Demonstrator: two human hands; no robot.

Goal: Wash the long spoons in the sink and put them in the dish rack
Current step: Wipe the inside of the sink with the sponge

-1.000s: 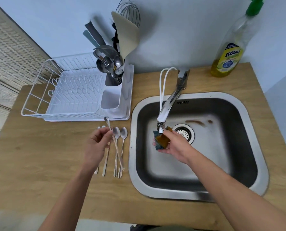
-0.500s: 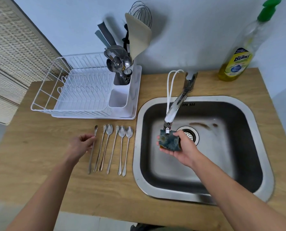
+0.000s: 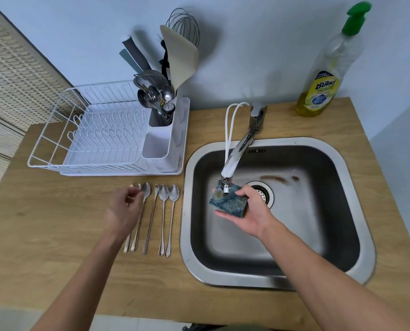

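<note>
Several long metal spoons (image 3: 162, 218) lie side by side on the wooden counter, just left of the steel sink (image 3: 357, 211). My left hand (image 3: 124, 211) hovers over the leftmost spoons with loosely curled fingers, blurred by motion. The spoons under it lie flat on the wood. My right hand (image 3: 251, 216) grips a blue-green sponge (image 3: 228, 203) inside the sink, right under the faucet spout (image 3: 232, 161). No water stream is visible. The white dish rack (image 3: 55, 130) stands behind the spoons at the back left.
The rack's cutlery holder (image 3: 161, 111) is packed with utensils, a spatula and a whisk. A bottle of yellow dish soap (image 3: 323, 75) stands at the back right corner. White cords (image 3: 230, 125) loop over the faucet. The counter's front edge runs close below the spoons.
My left hand laid the spoon it held down at the left end of the row, then shifted right over the neighbouring spoons. The right hand turned the sponge flat under the spout.
</note>
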